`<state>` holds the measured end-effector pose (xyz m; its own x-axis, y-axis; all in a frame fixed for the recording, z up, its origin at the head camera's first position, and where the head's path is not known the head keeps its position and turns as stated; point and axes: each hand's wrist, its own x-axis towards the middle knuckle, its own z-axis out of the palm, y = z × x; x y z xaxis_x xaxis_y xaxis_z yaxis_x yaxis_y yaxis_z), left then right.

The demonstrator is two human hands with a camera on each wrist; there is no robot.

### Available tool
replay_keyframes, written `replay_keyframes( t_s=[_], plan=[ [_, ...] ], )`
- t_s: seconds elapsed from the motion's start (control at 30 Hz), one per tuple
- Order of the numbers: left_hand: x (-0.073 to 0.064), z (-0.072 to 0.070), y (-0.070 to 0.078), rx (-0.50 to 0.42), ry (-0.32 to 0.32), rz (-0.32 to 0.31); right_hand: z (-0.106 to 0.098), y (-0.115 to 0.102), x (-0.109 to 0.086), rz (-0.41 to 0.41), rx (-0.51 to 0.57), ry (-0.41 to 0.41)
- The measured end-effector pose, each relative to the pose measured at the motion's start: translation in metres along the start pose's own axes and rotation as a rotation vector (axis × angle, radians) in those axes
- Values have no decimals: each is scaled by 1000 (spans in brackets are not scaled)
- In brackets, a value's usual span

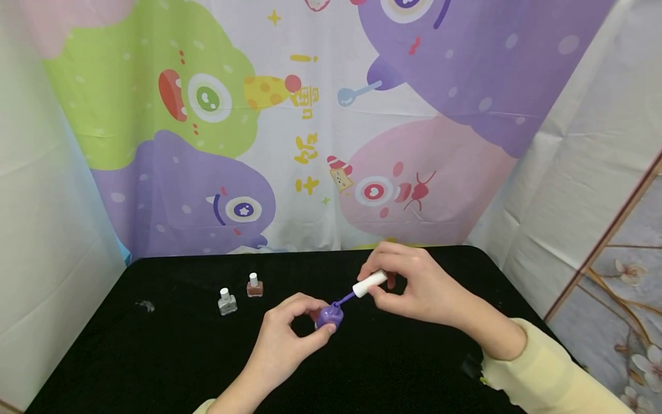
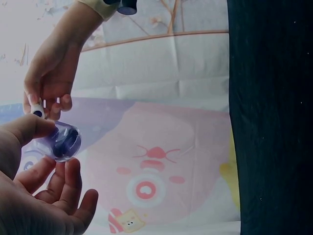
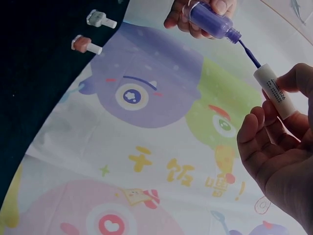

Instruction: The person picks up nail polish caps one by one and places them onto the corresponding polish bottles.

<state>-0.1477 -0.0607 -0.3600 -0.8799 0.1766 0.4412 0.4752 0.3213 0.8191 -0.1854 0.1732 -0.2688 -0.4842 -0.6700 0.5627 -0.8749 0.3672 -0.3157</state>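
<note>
My left hand [image 1: 286, 330] pinches a small bottle of purple nail polish [image 1: 330, 317] between thumb and fingers, above the black table. Its neck tilts toward my right hand [image 1: 414, 280], which holds the white cap [image 1: 369, 283] by thumb and fingertips. From the cap runs a purple-coated brush [image 3: 250, 54], its tip right at the open mouth of the bottle. In the right wrist view the cap carries small dark print. The left wrist view shows the bottle's rounded base [image 2: 66, 143] between my thumb and fingers.
Two more nail polish bottles stand capped on the black tabletop [image 1: 170, 345] to the left: a silver-grey one [image 1: 227, 302] and a reddish-brown one [image 1: 254, 286]. A small clear scrap [image 1: 145, 305] lies farther left. A cartoon-print curtain [image 1: 331, 126] hangs behind the table's far edge.
</note>
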Motion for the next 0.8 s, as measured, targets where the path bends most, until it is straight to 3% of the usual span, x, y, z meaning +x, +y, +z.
replay_keyframes(
  t_s=[0.4, 0.8],
  plan=[
    [0, 1, 0, 2, -17, 21, 2, -1, 0, 18, 6, -61],
    [-1, 0, 1, -6, -44, 0, 8, -2, 1, 26, 25, -92]
  ],
)
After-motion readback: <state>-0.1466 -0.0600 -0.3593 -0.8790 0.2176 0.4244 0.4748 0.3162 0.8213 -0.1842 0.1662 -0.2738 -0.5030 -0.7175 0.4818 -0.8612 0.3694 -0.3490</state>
